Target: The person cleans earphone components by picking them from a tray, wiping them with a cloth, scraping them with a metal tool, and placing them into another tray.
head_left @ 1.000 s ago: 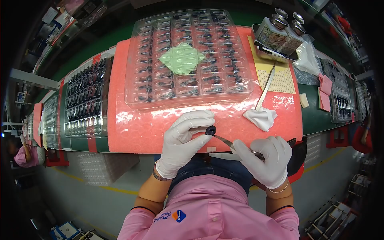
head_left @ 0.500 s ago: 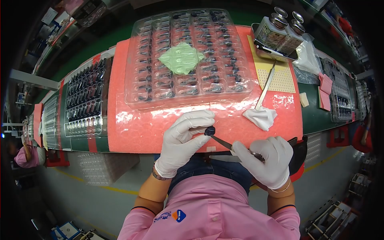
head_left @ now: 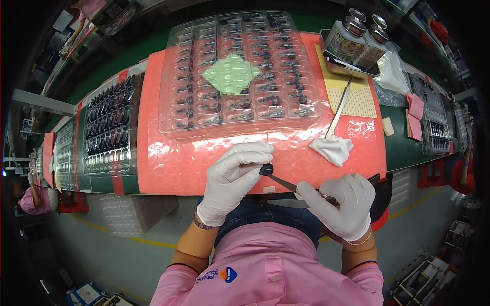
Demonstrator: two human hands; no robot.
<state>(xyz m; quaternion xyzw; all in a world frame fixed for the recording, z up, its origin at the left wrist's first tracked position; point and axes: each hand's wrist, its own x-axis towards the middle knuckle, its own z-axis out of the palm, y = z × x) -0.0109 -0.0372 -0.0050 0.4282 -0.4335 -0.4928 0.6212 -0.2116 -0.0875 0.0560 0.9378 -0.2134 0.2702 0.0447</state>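
My left hand, in a white glove, pinches a small dark round part between thumb and fingers. In my gloved right hand is a slim pointed metal tool, its kind not clear. The tip reaches the dark part or lies right beside it; contact cannot be made out. A second pale blade-like strip runs below the tool, and whether it belongs to it is unclear. Both hands are over the front edge of the pink mat. Fingers partly hide the part and the tool's grip.
Clear plastic trays of dark parts lie ahead, a green piece on top. To the right are a white cloth, a metal blade tool, a dotted yellow sheet and two dispenser bottles. Another tray lies left.
The dark part, with my left fingers, has shifted very slightly left and down. The tool tip has followed it; both grips stay the same.
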